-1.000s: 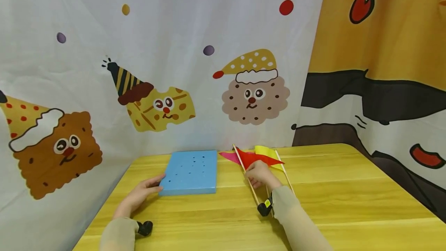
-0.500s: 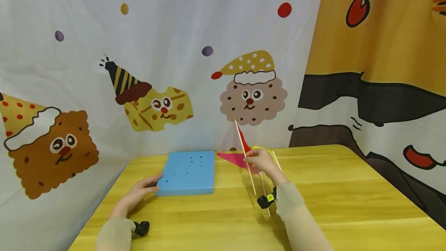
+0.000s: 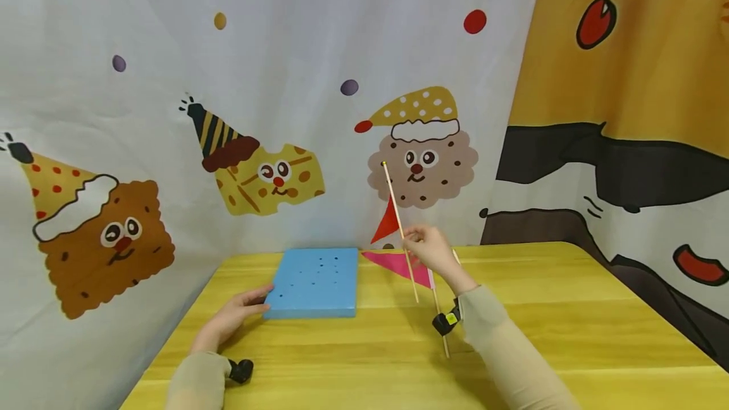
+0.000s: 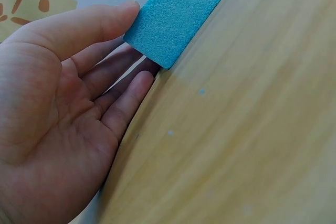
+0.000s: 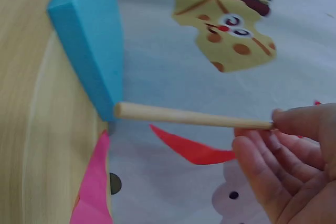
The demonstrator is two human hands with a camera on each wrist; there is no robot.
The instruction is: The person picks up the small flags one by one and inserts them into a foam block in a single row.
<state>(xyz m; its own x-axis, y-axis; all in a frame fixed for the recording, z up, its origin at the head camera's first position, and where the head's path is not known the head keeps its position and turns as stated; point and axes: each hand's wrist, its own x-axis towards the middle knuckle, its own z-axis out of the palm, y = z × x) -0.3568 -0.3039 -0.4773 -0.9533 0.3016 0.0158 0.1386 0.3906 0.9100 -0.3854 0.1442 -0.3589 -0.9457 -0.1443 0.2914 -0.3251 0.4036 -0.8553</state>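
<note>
Red flag (image 3: 387, 225) on a thin wooden stick (image 3: 400, 233), held up off the desk (image 3: 569, 309), tilted with the top end leaning left and the lower end above the desk's back middle. Right hand (image 3: 429, 249) as the grip here: fingers and thumb pinched together on the stick about midway, red pennant hanging to the left just above the fingers. Same pinch seen from the right wrist view, fingertips (image 5: 294, 121) closed on the stick (image 5: 189, 116), red cloth (image 5: 194, 150) drooping below it.

Pink flag (image 3: 398, 264) flat on the desk, behind and below the raised stick, near the back edge; its own stick (image 3: 441, 321) running toward the front edge, passing by the right wrist. Just a sliver of another stick visible behind the right hand; colour of anything on it hidden.

Blue foam block (image 3: 314, 282) lying flat toward the back left of the desk, several small dark holes in its top face. Left hand (image 3: 233, 318) resting on the desk at the block's near left corner, fingers straight and relaxed, clamped on nothing; thumb (image 4: 89, 24) against the block's side (image 4: 178, 9) and the other fingers lying just below that corner.

Printed curtain (image 3: 256, 112) with cartoon biscuit faces hanging behind the desk's back and left edges.
</note>
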